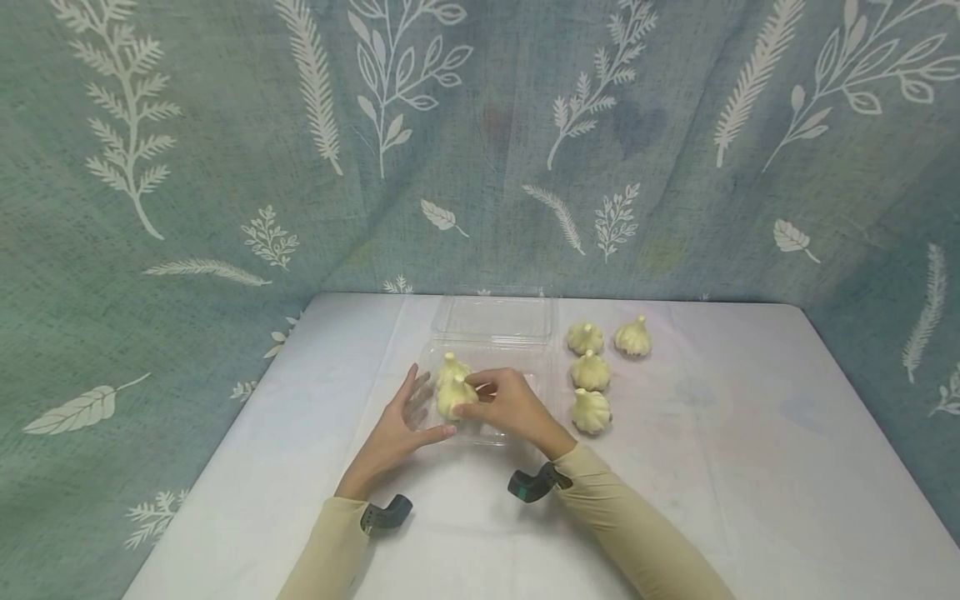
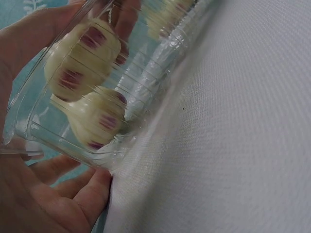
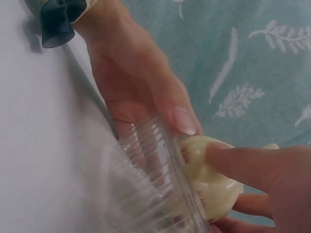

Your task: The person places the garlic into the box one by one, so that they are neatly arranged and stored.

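Note:
In the head view my right hand (image 1: pixel 513 408) pinches a garlic bulb (image 1: pixel 453 398) between thumb and fingers over the left part of a clear plastic clamshell container (image 1: pixel 487 435). Another garlic bulb (image 1: pixel 453 365) sits just behind it inside the base. Purple patches mark both bulbs through the ribbed plastic in the left wrist view. My left hand (image 1: pixel 397 433) is at the container's front left corner, thumb along the front and fingers spread by the left side. In the left wrist view its fingertips (image 2: pixel 99 187) touch the plastic near the table.
The container's lid (image 1: pixel 495 318) lies folded back behind the base. To the right, several garlic bulbs (image 1: pixel 590 372) stand on the white-covered table (image 1: pixel 712 467), most in a column. A patterned green curtain (image 1: pixel 480 150) hangs behind the table.

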Demonstrator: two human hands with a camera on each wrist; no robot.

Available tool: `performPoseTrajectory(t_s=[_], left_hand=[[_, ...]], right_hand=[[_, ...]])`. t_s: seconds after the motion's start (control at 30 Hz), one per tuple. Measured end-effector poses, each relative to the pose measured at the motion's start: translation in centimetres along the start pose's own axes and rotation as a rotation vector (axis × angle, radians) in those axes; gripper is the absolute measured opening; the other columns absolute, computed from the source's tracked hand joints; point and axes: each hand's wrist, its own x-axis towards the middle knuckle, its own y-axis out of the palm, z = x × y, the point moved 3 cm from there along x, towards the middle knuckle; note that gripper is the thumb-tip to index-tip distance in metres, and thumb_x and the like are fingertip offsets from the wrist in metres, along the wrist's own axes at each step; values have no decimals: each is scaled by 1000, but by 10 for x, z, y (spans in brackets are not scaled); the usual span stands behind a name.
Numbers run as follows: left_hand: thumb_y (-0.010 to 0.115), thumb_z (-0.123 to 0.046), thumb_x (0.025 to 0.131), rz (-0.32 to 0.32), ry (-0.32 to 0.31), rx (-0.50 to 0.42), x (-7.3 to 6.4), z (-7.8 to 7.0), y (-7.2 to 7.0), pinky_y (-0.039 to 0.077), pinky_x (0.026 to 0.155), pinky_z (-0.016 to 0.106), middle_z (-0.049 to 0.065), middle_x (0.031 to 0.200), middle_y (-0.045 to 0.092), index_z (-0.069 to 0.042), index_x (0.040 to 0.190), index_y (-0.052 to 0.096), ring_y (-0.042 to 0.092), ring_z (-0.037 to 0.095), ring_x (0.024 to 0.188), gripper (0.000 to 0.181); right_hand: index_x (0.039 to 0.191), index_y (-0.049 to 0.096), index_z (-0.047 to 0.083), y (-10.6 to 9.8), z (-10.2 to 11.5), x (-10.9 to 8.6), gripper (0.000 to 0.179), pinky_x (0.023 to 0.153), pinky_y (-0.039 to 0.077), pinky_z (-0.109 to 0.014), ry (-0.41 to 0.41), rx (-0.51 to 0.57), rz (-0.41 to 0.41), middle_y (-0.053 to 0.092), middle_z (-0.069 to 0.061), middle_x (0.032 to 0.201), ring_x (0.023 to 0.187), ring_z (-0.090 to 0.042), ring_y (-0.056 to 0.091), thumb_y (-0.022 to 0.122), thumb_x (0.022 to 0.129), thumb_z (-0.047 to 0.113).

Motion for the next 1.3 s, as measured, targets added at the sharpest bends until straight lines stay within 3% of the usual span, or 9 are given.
performPoseTrajectory(t_s=[0.37, 1.0, 1.3], left_hand=[[89, -36, 82, -9, -18, 39, -1, 1, 0, 31, 130, 48, 5, 176, 15, -29, 167, -5, 26, 37, 159, 127], [89, -32, 81, 0, -1, -11, 0, 2, -1, 30, 130, 46, 4, 176, 15, -26, 168, -5, 25, 34, 160, 128], [88, -36, 83, 6, -6, 11, -1, 1, -2, 31, 130, 50, 4, 176, 14, -28, 167, -5, 23, 38, 160, 126]], right_hand=[[120, 75, 3, 9, -3, 3, 41, 93, 66, -38, 5, -20, 28, 76, -16, 122, 105, -31, 77, 85, 85, 22], [118, 75, -1, 19, -2, 8, 42, 82, 67, -28, 0, -80, 63, 76, -17, 117, 98, -27, 77, 86, 83, 19], [113, 76, 0, 23, -1, 11, 36, 79, 66, -26, -6, -117, 84, 77, -16, 112, 96, -24, 76, 85, 83, 16]])
